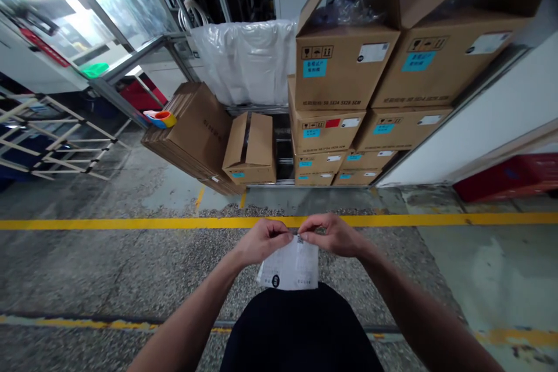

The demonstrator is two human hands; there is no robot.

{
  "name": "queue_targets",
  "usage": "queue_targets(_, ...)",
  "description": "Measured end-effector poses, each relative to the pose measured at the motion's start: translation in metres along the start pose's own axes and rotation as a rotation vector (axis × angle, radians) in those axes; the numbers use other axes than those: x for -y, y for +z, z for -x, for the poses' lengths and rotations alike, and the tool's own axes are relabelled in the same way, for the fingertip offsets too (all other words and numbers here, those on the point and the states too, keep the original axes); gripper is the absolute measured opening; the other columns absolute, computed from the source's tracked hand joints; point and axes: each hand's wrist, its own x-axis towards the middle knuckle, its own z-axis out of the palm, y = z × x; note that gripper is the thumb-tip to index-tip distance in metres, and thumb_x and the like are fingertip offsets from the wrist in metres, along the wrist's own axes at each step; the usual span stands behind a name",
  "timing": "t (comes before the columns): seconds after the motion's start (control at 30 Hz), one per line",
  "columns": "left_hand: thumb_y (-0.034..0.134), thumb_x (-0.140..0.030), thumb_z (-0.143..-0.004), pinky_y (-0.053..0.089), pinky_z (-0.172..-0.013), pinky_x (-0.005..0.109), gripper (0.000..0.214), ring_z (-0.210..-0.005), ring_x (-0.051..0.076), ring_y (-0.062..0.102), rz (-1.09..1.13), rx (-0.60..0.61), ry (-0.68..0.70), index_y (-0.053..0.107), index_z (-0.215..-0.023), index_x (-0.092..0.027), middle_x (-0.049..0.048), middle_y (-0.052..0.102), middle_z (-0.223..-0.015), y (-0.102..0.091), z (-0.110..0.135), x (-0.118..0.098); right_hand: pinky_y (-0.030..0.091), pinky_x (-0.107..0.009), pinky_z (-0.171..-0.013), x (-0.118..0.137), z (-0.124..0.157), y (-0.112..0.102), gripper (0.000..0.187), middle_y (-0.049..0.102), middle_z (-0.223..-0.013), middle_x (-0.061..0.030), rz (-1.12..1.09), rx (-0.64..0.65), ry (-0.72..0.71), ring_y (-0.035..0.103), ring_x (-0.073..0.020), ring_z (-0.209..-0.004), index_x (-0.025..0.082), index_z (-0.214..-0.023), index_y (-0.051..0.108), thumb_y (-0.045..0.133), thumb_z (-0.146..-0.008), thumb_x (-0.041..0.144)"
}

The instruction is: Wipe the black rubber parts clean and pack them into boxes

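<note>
A white printed label sheet with a black round mark and small text hangs in front of my body. Its top edge is pinched between the thumb and fingers of my left hand. My right hand pinches the same edge a little to the right, beside a small printed code. The fingertips of both hands almost meet. Whether the sheet is one layer or several, I cannot tell.
Cardboard boxes with blue stickers and white labels stand stacked ahead, the top ones with raised flaps. A lower box and flattened cartons holding tape rolls stand left. A yellow line crosses the floor.
</note>
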Motion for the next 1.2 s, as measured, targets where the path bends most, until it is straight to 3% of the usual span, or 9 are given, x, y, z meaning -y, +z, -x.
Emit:
queue_targets(0.3,0.061,-0.039,-0.086,0.023,-0.047,0.021,0.031,-0.052,0.007,0.034,0.018,-0.081,-0.01,0.061,-0.073,-0.012,-0.0029,0.043,-0.06,0.004,0.012,0.003,0.049,-0.023,-0.077,0.006,-0.003,0.013,0.013,0.071,-0.09,0.0005,0.012,0.047,-0.005,0.063,-0.013,-0.083,0.02,-0.095,0.071,0.068,-0.087,0.029)
queue_targets(0.6,0.065,-0.034,-0.074,0.021,-0.046,0.023,0.022,-0.047,0.008,0.032,0.331,-0.264,-0.106,0.059,-0.068,-0.013,-0.0036,0.044,-0.055,0.01,0.015,0.021,0.048,-0.028,-0.087,-0.004,-0.01,0.042,0.009,0.072,-0.1,-0.001,0.22,-0.186,-0.369,0.065,-0.0145,-0.094,0.022,-0.098,0.071,0.064,-0.092,0.021)
queue_targets(0.73,0.065,-0.031,-0.071,0.021,-0.047,0.023,0.019,-0.048,0.008,0.034,0.418,-0.32,-0.138,0.058,-0.068,-0.013,-0.0035,0.044,-0.056,0.011,0.016,0.029,0.048,-0.032,-0.089,-0.006,-0.009,0.047,0.009,0.07,-0.099,-0.0031,0.253,-0.256,-0.409,0.062,-0.0161,-0.096,0.02,-0.097,0.069,0.06,-0.094,0.021)
queue_targets(0.93,0.068,-0.033,-0.07,0.024,-0.045,0.023,0.021,-0.048,0.009,0.037,0.368,-0.237,-0.247,0.061,-0.074,-0.014,-0.0039,0.047,-0.058,0.006,0.018,0.039,0.048,-0.034,-0.089,0.002,0.0,0.041,0.011,0.067,-0.099,-0.0057,0.197,-0.126,-0.328,0.061,-0.0179,-0.095,0.02,-0.099,0.063,0.054,-0.098,0.026)
queue_targets(1.1,0.066,-0.033,-0.071,0.026,-0.045,0.023,0.02,-0.048,0.009,0.039,0.32,-0.211,-0.262,0.062,-0.075,-0.014,-0.0037,0.049,-0.058,0.001,0.014,0.05,0.047,-0.035,-0.099,-0.002,0.006,0.038,0.005,0.066,-0.113,-0.0061,0.165,-0.161,-0.408,0.059,-0.0179,-0.112,0.021,-0.1,0.058,0.055,-0.097,0.021)
queue_targets(1.2,0.067,-0.034,-0.071,0.027,-0.046,0.022,0.022,-0.05,0.009,0.041,0.294,-0.197,-0.271,0.063,-0.076,-0.013,-0.0026,0.051,-0.062,-0.001,0.012,0.057,0.047,-0.033,-0.099,-0.006,0.009,0.035,0.006,0.065,-0.117,-0.0055,0.181,-0.177,-0.393,0.06,-0.0162,-0.111,0.022,-0.102,0.059,0.057,-0.096,0.02)
